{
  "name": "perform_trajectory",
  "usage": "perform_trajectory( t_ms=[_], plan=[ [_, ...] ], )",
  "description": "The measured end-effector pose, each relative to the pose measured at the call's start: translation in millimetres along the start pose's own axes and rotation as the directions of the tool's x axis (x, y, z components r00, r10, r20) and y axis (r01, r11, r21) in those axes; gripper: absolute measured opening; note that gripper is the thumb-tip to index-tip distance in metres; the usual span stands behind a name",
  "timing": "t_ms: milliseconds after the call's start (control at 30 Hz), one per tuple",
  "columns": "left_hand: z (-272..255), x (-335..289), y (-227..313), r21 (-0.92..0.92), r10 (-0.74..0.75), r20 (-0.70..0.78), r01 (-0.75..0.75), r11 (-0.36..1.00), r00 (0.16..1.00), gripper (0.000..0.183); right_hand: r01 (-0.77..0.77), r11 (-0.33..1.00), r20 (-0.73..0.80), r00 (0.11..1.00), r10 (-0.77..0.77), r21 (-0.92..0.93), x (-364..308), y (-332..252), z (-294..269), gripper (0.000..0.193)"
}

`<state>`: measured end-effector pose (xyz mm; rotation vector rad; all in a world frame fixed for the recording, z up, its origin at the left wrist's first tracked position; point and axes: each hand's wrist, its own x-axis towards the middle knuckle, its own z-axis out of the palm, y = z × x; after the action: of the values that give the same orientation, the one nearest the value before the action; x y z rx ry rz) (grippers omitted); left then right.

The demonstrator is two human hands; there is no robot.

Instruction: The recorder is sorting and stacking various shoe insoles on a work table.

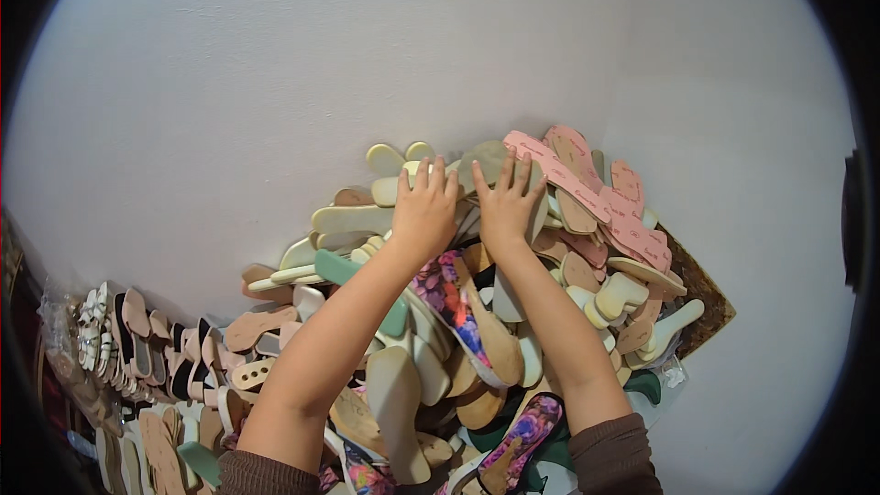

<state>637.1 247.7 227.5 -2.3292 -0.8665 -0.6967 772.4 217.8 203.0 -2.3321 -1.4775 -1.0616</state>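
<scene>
Both forearms bare, entering from about 6 o'clock and running up toward 12, converging slightly. Brown sleeve cuffs pushed up near the elbows. Left hand (423,209) palm down, fingers extended and a little spread, pointing to 12 o'clock. Right hand (506,204) just beside it at 3 o'clock, likewise flat, fingers splayed, gripping nothing.

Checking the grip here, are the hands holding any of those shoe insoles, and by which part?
Nothing is clearly held. The left hand and right hand lie palm-down, fingers spread, on the top of the insole pile against the wall.
</scene>
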Motion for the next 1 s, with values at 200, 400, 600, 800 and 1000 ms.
perform_trajectory(
  t_ms=[200, 400, 600, 800, 1000],
  plan=[
    [47.0, 32.1, 9.1, 0.069, -0.045, 0.038, 0.042, 0.997, 0.998, 0.061, -0.161, 0.952, 0.135, 0.982, 0.129, 0.26, 16.4, 4.4, 18.9, 0.046],
    [61.1, 44.1, 16.4, 0.139, -0.013, -0.002, 0.013, 0.99, 1.0, 0.043, -0.148, 0.969, 0.093, 0.987, 0.132, 0.197, 25.9, 0.2, 45.3, 0.049],
    [42.7, 34.0, 9.8, 0.173, 0.002, -0.087, 0.013, 0.985, 0.996, 0.033, -0.036, 0.95, -0.05, 0.997, 0.054, 0.309, 16.6, 0.7, 40.0, 0.051],
    [-14.0, 21.5, 2.6, 0.15, -0.102, 0.071, 0.09, 0.985, 0.992, 0.024, 0.069, 0.947, -0.109, 0.993, -0.037, 0.312, 9.1, -2.0, -2.2, 0.04],
    [-64.9, -12.6, -28.6, 0.049, -0.277, 0.182, 0.273, 0.961, 0.943, 0.038, 0.21, 0.937, -0.331, 0.937, -0.111, 0.279, 8.3, -34.5, -48.8, 0.032]
  ],
)
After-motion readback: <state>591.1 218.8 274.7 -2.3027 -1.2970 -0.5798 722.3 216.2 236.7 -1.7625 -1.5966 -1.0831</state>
